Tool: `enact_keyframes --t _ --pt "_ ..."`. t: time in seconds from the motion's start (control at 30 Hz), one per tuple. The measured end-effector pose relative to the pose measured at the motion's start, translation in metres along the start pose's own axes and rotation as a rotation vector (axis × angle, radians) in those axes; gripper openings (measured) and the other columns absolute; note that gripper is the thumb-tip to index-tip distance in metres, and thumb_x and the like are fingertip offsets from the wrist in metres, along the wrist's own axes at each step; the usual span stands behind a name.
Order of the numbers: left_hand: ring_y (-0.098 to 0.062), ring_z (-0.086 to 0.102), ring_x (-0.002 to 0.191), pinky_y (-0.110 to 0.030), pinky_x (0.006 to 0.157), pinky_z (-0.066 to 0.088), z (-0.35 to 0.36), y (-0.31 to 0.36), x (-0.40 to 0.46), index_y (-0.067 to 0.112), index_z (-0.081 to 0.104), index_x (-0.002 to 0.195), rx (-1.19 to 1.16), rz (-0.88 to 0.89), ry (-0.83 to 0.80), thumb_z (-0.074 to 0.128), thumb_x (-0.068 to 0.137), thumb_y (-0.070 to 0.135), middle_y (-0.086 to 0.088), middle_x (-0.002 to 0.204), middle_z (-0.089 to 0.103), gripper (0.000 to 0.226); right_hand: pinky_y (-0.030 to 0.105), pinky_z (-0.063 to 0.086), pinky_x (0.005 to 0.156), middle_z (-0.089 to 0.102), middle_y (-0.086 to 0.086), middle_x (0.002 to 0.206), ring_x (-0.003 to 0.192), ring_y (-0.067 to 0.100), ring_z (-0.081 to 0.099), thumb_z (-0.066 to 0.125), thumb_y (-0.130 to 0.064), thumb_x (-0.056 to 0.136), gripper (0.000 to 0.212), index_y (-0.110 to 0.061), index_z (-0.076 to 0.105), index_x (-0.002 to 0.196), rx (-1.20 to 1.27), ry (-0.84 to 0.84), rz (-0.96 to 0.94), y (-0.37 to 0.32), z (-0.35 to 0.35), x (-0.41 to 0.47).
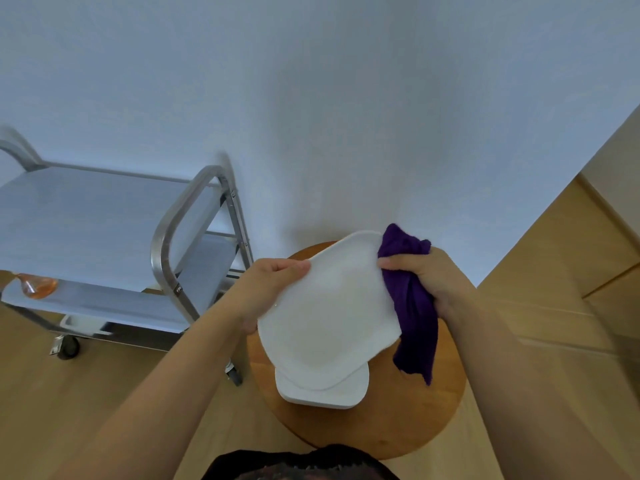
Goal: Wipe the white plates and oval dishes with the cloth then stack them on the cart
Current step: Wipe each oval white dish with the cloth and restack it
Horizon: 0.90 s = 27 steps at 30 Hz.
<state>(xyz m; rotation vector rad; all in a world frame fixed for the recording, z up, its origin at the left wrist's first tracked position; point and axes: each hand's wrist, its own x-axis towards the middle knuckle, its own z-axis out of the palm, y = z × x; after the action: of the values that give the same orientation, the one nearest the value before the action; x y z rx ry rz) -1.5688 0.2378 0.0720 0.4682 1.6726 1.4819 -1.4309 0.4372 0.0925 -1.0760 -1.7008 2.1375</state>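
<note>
Two hands are in view. The left hand (277, 277) pinches the left edge of one white dish (329, 306), thumb on the upper face and fingers hidden beneath. The right hand (420, 275) grips one purple cloth (414, 306), its fingers curled round a bunched portion that touches the right edge of the dish; the rest of the cloth hangs down beside and below that edge. The dish is held tilted in the air above a round wooden counter (415, 410).

On the counter, directly under the held dish, lies a stack of white plates (325, 391). At least two layers are visible at its near edge; the exact count cannot be told, since the held dish covers most of the stack.

One metal cart (180, 237) stands to the left of the counter, on a wooden floor (104, 393). Three shelf levels are visible. One orange translucent object (36, 285) lies at the left of a lower shelf. Two cart wheels are visible.
</note>
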Motion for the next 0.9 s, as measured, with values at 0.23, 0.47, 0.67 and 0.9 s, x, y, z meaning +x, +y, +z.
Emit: enact_keyframes --t 0.23,0.47,0.67,0.9 --pt "-0.018 0.071 0.066 -0.029 0.052 0.056 0.04 0.002 0.001 0.015 0.072 0.086 -0.379 0.096 0.35 0.06 0.091 0.029 -0.001 0.077 0.075 0.019 0.032 0.054 0.065 0.067 0.003 0.074 0.066 0.02 0.064 0.079 -0.017 0.069 0.025 -0.01 0.067 0.09 0.287 0.265 -0.022 0.017 0.032 -0.001" --pt "-0.012 0.072 0.071 -0.031 0.063 0.06 0.055 0.001 0.005 0.039 0.074 0.063 -0.51 0.193 0.54 0.058 0.093 0.034 0.009 0.073 0.074 0.034 0.028 0.053 0.056 0.068 -0.005 0.062 0.058 0.011 0.067 0.077 -0.014 0.073 0.017 -0.018 0.063 0.084 0.431 0.214 0.027 0.051 0.067 -0.022" --pt "-0.011 0.07 0.074 -0.026 0.063 0.057 0.041 -0.021 0.002 0.034 0.073 0.068 -0.327 0.218 0.598 0.053 0.095 0.032 0.011 0.074 0.073 0.033 0.009 0.047 0.057 0.056 -0.016 0.094 0.084 0.004 0.06 0.063 -0.041 0.086 0.04 -0.028 0.044 0.119 -0.333 0.349 -0.356 0.064 0.052 -0.031" --pt "-0.013 0.066 0.067 -0.029 0.056 0.054 0.048 -0.038 0.0 0.045 0.071 0.084 0.077 0.415 0.402 0.048 0.082 0.061 0.008 0.075 0.069 0.028 0.033 0.023 0.115 0.023 0.008 0.154 0.14 0.023 0.022 0.056 -0.032 0.093 0.06 -0.022 0.029 0.147 -0.771 0.243 -0.648 0.043 0.056 -0.003"
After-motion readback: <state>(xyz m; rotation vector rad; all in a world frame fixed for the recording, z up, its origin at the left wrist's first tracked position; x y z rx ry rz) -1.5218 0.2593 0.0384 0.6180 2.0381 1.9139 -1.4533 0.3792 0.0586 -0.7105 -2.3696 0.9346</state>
